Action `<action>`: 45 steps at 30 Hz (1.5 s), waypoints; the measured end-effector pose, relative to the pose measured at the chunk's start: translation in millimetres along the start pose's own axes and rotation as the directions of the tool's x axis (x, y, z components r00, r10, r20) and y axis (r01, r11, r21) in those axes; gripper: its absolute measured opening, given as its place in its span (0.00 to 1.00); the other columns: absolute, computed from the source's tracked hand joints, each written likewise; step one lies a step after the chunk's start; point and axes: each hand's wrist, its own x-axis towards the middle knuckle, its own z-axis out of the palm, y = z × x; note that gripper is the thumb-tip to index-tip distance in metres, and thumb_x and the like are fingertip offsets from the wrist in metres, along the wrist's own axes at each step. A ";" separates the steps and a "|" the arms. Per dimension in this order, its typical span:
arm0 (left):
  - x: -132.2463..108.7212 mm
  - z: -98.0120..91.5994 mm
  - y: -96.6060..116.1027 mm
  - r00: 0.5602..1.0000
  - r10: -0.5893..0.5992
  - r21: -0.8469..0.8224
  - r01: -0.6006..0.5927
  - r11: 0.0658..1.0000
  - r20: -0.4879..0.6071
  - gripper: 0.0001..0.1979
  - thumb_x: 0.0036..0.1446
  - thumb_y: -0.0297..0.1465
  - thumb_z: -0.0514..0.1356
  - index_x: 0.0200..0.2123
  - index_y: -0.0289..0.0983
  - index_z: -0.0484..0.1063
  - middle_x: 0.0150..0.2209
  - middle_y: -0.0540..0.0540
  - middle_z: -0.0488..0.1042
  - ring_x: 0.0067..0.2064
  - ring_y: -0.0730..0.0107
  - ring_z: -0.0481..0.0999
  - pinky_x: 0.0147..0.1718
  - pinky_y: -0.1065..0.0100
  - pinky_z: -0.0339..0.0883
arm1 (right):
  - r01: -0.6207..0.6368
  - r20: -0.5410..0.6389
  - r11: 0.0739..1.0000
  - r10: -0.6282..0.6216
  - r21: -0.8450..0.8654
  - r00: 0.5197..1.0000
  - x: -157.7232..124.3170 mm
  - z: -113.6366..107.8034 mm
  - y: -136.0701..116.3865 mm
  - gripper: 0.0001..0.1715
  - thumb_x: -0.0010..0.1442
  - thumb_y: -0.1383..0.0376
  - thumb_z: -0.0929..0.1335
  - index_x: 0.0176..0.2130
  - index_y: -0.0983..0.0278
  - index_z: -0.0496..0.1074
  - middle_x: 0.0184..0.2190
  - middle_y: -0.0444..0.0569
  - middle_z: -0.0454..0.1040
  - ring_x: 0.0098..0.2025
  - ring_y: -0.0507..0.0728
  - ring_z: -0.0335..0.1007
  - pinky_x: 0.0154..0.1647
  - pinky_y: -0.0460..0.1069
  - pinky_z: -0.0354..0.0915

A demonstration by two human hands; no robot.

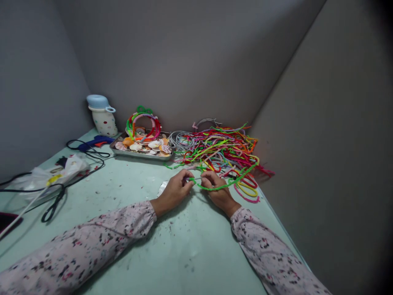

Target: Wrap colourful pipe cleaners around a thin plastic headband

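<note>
My left hand pinches the short wound end of a green pipe cleaner where it wraps a thin grey wire. Close beside it, my right hand has thumb and fingers closed on the same wire. The long free part of the green pipe cleaner passes by the right hand and curves up to the right, over a colourful heap of pipe cleaners. Fingers cover much of the wire, so its full shape is hidden. Both hands are just above the pale green table.
A metal tray of seashells stands behind the left hand, with several coloured pipe-cleaner rings on it. Grey wire coils lie to its right. Farther left are a lidded cup, a blue glue gun, black cable and a plastic bag.
</note>
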 end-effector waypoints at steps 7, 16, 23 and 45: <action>0.7 0.5 1.0 1.000 0.001 -0.040 -0.001 0.999 -0.011 0.06 0.57 0.32 0.56 0.38 0.38 0.65 0.23 0.55 0.64 0.23 0.77 0.64 0.24 0.74 0.57 | -0.001 -0.002 1.000 0.001 -0.004 1.000 1.5 1.4 1.3 0.07 0.62 0.63 0.62 0.40 0.61 0.68 0.32 0.43 0.70 0.30 0.51 0.66 0.31 0.46 0.61; 1.9 0.3 -0.3 1.000 0.001 -0.064 -0.003 0.998 -0.021 0.06 0.55 0.31 0.57 0.37 0.37 0.65 0.24 0.55 0.64 0.23 0.78 0.64 0.23 0.74 0.57 | -0.008 0.004 1.000 0.008 -0.013 1.000 1.6 1.8 1.6 0.07 0.63 0.62 0.62 0.40 0.61 0.67 0.30 0.43 0.71 0.31 0.52 0.67 0.32 0.46 0.62; 1.3 -0.3 3.1 1.000 -0.017 -0.091 0.015 0.996 -0.014 0.06 0.55 0.32 0.58 0.36 0.37 0.65 0.23 0.55 0.64 0.22 0.78 0.63 0.22 0.75 0.57 | -0.034 0.020 0.999 0.033 0.022 0.999 -0.1 3.4 2.1 0.08 0.64 0.60 0.62 0.41 0.61 0.65 0.26 0.42 0.70 0.29 0.53 0.68 0.31 0.47 0.63; -1.1 -1.6 6.9 0.999 -0.031 -0.123 0.034 0.992 0.023 0.08 0.56 0.35 0.58 0.35 0.37 0.64 0.22 0.56 0.63 0.21 0.78 0.63 0.19 0.75 0.57 | 0.034 0.035 0.999 -0.033 -0.026 0.999 -0.9 0.6 4.4 0.08 0.62 0.65 0.62 0.41 0.62 0.67 0.26 0.44 0.74 0.28 0.53 0.71 0.29 0.46 0.64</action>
